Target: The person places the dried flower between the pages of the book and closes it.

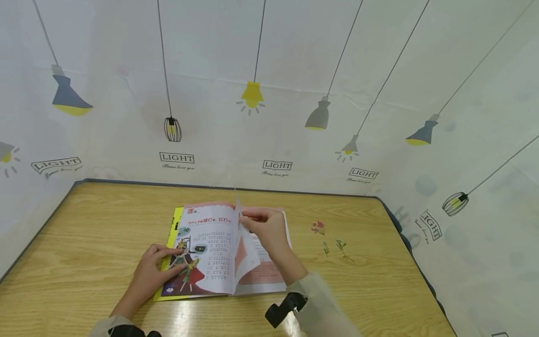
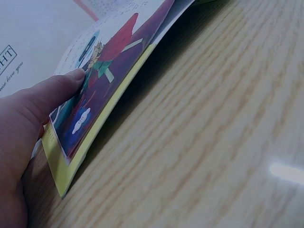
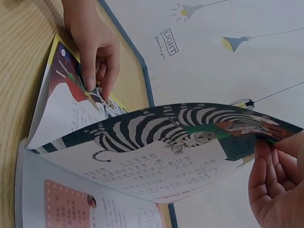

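An illustrated book (image 1: pixel 216 257) with a yellow cover edge lies spread on the wooden table. My left hand (image 1: pixel 149 271) rests on the lower left page, thumb and forefinger stretched over its picture; in the left wrist view the thumb (image 2: pixel 64 85) lies on that page near the edge. My right hand (image 1: pixel 269 229) pinches the upper outer part of a raised page (image 1: pixel 247 255), which stands up from the spine and curves over the right side. Zebras on this lifted page (image 3: pixel 156 128) show in the right wrist view.
Right of the book lie a small pink flower sprig (image 1: pixel 318 228) and two green sprigs, one short (image 1: pixel 326 248) and one longer (image 1: pixel 344 249). A white wall covering (image 1: pixel 219 56) with printed lamps rises behind the table (image 1: pixel 105 210) and along its sides.
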Motion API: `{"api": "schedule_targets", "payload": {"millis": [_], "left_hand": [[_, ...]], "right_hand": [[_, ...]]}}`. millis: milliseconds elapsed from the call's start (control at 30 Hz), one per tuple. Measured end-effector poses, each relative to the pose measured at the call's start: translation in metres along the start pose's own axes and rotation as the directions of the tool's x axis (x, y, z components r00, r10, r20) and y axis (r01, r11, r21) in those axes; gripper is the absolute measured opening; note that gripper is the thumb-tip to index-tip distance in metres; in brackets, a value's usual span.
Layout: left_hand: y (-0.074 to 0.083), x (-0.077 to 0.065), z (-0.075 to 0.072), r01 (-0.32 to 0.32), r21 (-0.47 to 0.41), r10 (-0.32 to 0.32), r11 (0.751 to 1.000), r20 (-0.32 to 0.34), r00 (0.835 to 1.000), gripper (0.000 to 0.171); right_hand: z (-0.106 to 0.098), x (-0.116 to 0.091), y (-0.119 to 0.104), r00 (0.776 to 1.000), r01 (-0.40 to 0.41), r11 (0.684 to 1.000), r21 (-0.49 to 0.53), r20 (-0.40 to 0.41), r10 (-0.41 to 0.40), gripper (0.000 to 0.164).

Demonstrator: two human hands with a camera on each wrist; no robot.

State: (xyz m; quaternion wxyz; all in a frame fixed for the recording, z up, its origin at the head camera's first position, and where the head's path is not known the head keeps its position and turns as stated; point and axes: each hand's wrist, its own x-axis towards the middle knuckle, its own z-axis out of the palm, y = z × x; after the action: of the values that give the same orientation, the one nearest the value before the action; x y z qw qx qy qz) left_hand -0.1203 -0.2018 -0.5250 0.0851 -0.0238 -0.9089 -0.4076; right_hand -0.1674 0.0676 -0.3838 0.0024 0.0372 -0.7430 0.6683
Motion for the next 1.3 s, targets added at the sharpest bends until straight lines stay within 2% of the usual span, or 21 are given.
{"api": "schedule_targets", "payload": {"millis": [800,1300], "left_hand": [[0.001,0.002,-0.003,0.037,-0.029,-0.036,0.999,0.042,0.998,0.048],[-0.002,0.003,-0.004,0.007,-0.016,-0.006,1.0,0.039,0.999,0.043]], "right_hand": [[0.044,0.0,-0.004,0.996,-0.068,0.996,0.064,0.056,0.064,0.018],[0.081,0.002,0.011,0.988,-0.128,0.991,0.043,0.092,0.124,0.013]]}}
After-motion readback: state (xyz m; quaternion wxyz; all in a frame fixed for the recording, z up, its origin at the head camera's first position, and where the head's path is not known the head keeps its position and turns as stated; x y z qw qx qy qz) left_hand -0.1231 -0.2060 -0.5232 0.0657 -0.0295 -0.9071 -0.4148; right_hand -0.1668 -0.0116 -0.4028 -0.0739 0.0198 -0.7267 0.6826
